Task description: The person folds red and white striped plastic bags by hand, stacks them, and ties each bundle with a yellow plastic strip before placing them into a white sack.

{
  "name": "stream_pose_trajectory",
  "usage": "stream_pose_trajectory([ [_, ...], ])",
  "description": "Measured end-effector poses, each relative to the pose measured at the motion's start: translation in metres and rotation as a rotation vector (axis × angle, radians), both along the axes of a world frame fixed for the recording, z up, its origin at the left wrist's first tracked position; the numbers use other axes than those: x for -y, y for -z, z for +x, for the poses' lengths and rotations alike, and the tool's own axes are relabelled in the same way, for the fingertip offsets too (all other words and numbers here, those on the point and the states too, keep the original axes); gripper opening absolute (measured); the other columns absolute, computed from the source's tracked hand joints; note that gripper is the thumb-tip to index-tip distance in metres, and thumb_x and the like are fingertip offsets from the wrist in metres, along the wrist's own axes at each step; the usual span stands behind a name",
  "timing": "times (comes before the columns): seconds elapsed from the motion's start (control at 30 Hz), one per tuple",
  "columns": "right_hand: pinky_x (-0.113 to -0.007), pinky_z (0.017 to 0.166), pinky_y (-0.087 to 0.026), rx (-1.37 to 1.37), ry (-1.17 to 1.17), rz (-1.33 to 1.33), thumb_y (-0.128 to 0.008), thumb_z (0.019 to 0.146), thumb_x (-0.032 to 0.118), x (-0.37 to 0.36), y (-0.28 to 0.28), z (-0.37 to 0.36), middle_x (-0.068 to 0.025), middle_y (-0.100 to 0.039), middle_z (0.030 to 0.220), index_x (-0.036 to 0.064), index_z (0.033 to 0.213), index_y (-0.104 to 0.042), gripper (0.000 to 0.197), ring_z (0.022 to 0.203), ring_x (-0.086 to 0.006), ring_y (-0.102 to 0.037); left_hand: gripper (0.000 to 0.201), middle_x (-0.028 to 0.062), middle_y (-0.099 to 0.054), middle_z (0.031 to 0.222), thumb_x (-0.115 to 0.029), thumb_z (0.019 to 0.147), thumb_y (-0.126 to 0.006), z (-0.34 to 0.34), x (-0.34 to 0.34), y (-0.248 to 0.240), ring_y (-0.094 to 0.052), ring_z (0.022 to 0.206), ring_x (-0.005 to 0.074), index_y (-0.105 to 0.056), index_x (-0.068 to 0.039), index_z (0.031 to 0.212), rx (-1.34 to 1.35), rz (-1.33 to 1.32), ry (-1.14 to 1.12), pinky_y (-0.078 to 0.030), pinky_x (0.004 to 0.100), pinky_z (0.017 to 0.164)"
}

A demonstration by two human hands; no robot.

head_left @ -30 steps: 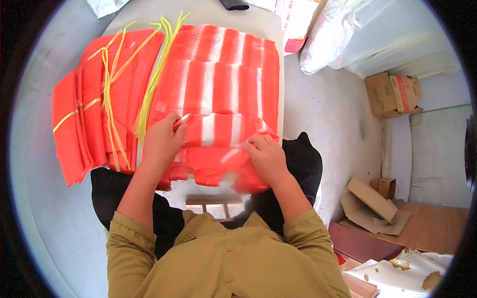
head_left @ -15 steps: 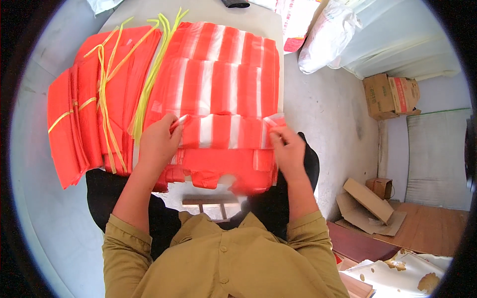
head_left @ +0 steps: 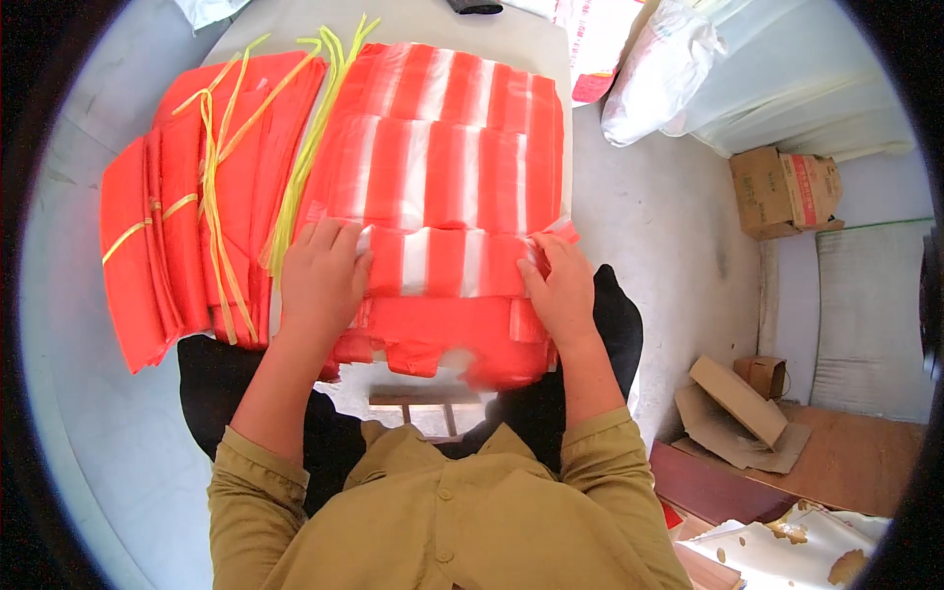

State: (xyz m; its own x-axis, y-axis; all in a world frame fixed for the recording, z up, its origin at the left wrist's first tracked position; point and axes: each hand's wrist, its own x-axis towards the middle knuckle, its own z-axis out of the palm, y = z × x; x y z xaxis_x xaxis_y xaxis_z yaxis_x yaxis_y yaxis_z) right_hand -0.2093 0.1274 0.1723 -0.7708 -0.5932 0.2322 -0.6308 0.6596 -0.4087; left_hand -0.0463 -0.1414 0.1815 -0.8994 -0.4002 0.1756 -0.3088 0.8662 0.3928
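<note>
A stack of red plastic bags with whitish stripes (head_left: 447, 177) lies before me on a pale tabletop, its layers folded across. My left hand (head_left: 323, 280) is closed at the left side of the near fold, fingers curled over its edge. At the right end of that same fold, my right hand (head_left: 559, 287) pinches a corner of the film between thumb and fingers. Plain red film with cut, uneven ends hangs at the near side, over my lap. Left of the stack runs a bunch of yellow ties (head_left: 305, 162).
Folded red bundles (head_left: 133, 246) bound with yellow ties lie at the left. A white sack (head_left: 661, 79) is at the far right. Along the right stand a cardboard box (head_left: 777, 192) and an opened carton (head_left: 737, 418) near a brown wooden surface (head_left: 855, 452).
Both hands have rolled forward and down onto the fold's edges, and the right hand has come slightly inward. The stack itself looks unchanged; the whole view has shifted a little.
</note>
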Motion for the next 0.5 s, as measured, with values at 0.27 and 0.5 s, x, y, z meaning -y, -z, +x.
stream_pose_trajectory([
  [0.27,-0.044,0.098,-0.047,0.040,-0.024,0.005,-0.075,0.083,0.020,-0.005,-0.001,-0.005,-0.0155,-0.067,0.121,0.0032,0.124,-0.063,0.046,0.112,-0.0350,-0.061,0.058,0.0146,-0.061,0.123,-0.013,0.077,-0.078,-0.035,-0.039,0.003,-0.058,0.113,0.0346,-0.057,-0.003,0.130,-0.208,0.044,0.331,-0.047,0.0446,0.100],
  [0.5,-0.044,0.100,-0.046,0.073,-0.034,-0.028,-0.077,0.080,0.019,-0.003,0.000,-0.003,-0.0185,-0.065,0.122,0.0011,0.126,-0.061,0.052,0.114,-0.0362,-0.060,0.057,0.0167,-0.062,0.118,-0.014,0.075,-0.080,-0.070,-0.042,-0.012,-0.058,0.114,0.0373,-0.057,-0.004,0.126,0.204,0.158,0.312,-0.048,0.0457,0.095],
])
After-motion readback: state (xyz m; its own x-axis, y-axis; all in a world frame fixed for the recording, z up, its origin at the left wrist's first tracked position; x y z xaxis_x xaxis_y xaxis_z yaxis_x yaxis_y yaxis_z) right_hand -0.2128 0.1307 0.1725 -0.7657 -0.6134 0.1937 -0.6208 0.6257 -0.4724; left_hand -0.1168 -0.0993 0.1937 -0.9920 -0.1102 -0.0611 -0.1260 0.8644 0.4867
